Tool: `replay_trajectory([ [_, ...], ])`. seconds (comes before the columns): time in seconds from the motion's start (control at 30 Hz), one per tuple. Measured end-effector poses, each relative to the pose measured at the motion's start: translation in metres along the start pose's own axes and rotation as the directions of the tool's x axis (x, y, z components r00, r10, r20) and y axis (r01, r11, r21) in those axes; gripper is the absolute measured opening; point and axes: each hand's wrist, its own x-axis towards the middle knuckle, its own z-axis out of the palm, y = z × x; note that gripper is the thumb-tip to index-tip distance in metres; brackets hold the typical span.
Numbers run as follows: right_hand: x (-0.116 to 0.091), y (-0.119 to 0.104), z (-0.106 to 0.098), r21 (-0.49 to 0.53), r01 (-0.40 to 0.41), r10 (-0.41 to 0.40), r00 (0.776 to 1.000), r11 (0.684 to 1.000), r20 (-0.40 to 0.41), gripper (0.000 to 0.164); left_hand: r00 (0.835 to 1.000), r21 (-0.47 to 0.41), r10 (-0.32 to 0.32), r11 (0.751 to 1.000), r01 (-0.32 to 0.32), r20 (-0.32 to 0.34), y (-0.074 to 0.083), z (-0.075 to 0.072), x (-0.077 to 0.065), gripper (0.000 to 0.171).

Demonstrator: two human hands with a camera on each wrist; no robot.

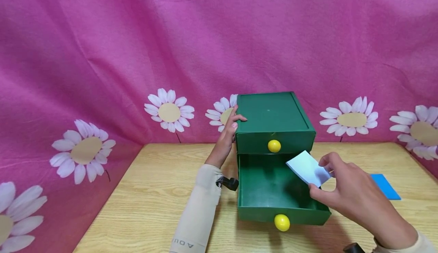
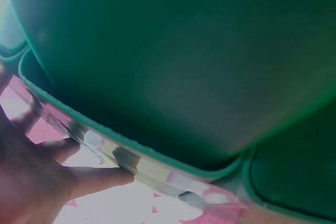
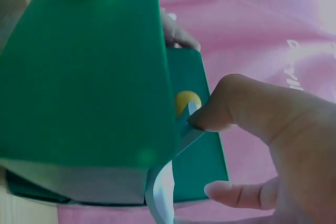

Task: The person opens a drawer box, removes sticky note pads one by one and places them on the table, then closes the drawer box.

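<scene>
A green two-drawer box (image 1: 273, 112) with yellow knobs stands on the wooden table. Its upper drawer (image 1: 253, 143) is closed and its lower drawer (image 1: 260, 184) is pulled out. My right hand (image 1: 356, 192) pinches a light blue piece of paper (image 1: 306, 167) between thumb and fingers, above the right side of the lower drawer. In the right wrist view, the paper (image 3: 164, 192) looks bent and the drawer front partly covers it. My left hand (image 1: 226, 137) rests against the box's left side, with its fingertips over the top edge.
A bright blue flat sheet (image 1: 386, 186) lies on the table (image 1: 164, 192) to the right, partly behind my right hand. Behind the table hangs a pink cloth (image 1: 219, 47) printed with white daisies. The lower yellow knob (image 1: 282, 222) sticks out towards me.
</scene>
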Motion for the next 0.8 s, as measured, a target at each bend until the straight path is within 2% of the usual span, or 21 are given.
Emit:
replay_trajectory([
  [0.3,-0.004,0.017,-0.003,0.033,0.014,-0.013,1.0,0.999,-0.014,0.053,1.0,0.01,0.023,1.0,-0.023,-0.012,-0.001,0.002,0.001,0.038],
  [0.53,-0.003,0.023,-0.006,-0.009,0.018,-0.018,0.999,1.0,-0.026,0.046,1.0,0.013,0.012,1.0,-0.012,-0.014,0.0,0.0,-0.002,0.037],
  [0.8,0.001,0.035,-0.006,-0.05,0.024,-0.024,1.0,0.998,-0.003,0.04,1.0,0.0,0.012,1.0,-0.012,-0.007,0.001,0.002,-0.001,0.038],
])
